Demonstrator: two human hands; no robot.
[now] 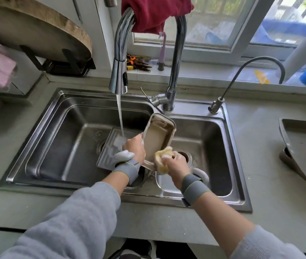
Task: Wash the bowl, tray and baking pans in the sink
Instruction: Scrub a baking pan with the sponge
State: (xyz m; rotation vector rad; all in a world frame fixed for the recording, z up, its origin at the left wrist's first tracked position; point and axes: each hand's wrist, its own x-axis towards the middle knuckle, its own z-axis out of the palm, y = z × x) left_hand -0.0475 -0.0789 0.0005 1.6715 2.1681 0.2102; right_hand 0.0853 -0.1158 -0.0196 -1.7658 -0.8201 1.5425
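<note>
Step in hand: scrubbing one baking pan over the sink divider; judged an early-to-middle stage, since other pieces look unwashed.
Loaf pan (157, 139): rectangular metal pan, tilted on edge above the ridge between the two basins, open side facing the person; brownish residue shows on the inner far wall.
Left hand (134, 148): fingers curled round the pan's left rim, holding it steady; the water stream lands just beside the knuckles.
Right hand (174, 163): gripping a yellow sponge (162, 159), pressed against the pan's near end and rim.
Ribbed tray (111, 152): lies flat in the left basin, under the stream, partly hidden by the left wrist.
Faucet (119, 71): running, spout over the left basin.
Sink (45, 128): steel, double basin.
Dark baking tray (305, 146): on the counter to the right, well apart from the sink.
Bowl: cannot be identified with certainty in this view.
Advice on the stroke: the sponge would best work from the near rim up toward the stained far wall and corners.
Advice on the hold: a firm left grip matters; wet metal may slip and knock the divider.
Advice on rinsing: tipping the pan's open side under the stream would likely carry loosened residue into the left basin.
</note>
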